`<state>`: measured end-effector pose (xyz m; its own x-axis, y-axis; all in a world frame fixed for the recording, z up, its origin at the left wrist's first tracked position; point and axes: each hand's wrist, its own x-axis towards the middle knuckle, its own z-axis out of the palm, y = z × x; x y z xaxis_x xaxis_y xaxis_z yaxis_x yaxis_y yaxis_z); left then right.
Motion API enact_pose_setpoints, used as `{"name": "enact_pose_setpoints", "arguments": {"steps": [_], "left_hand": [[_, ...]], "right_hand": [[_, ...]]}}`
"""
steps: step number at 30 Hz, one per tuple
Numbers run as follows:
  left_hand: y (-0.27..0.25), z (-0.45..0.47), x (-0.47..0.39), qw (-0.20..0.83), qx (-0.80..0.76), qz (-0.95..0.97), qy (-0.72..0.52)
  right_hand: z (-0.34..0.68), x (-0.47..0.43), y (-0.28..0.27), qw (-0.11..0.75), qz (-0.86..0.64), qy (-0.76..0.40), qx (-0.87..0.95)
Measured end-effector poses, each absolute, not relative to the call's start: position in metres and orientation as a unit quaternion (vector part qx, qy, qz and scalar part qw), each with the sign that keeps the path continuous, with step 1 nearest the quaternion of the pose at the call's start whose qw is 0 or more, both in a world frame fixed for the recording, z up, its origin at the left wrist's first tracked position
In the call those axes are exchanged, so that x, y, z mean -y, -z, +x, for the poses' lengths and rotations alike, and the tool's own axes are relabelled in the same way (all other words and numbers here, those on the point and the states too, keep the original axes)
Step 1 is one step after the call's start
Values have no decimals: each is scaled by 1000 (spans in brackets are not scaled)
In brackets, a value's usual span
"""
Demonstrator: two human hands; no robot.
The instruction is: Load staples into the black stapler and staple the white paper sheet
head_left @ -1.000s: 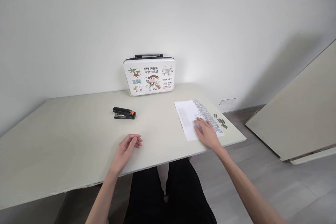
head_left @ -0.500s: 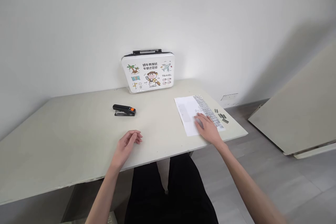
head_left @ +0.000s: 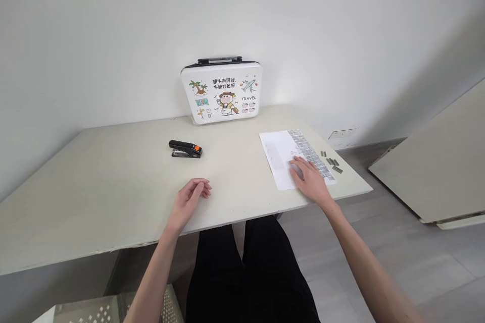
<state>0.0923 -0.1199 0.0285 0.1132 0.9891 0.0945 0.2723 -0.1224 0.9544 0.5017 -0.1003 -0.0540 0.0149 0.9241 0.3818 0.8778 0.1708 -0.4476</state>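
Note:
My left hand [head_left: 192, 199] rests on its side near the table's front edge, fingers curled together with the thumb across them and nothing visible inside. Beyond it lies a black stapler [head_left: 185, 149] with an orange patch on top. My right hand [head_left: 309, 180] lies flat and spread over a printed sheet of paper [head_left: 276, 154], which has a grey grid pattern down its right side. Just right of the sheet are several small strips of staples [head_left: 334, 162], dull grey-green in colour.
A white cartoon-printed case [head_left: 222, 96] with a black handle stands at the back of the table [head_left: 125, 176], against the wall. At the right, a pale panel [head_left: 435, 161] stands on the grey floor. A perforated basket [head_left: 91, 310] sits below the table at lower left.
The whole scene has shifted slightly right and up as the head view tilted. Both hands keep nearly the same places and poses on the table and paper.

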Motion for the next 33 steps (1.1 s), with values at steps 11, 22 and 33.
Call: {"name": "enact_pose_setpoints", "arguments": {"steps": [11,22,33], "left_hand": [[-30,92,121,420,-513,618,-422],[-26,89,121,405,-519,630,-413],[9,107,48,55,-555,797,-233]], "right_hand": [[499,102,50,305,-647,-39,698],[500,100,55,306,-644,-29,701],[499,100,56,306,-636,-26,708]]}}
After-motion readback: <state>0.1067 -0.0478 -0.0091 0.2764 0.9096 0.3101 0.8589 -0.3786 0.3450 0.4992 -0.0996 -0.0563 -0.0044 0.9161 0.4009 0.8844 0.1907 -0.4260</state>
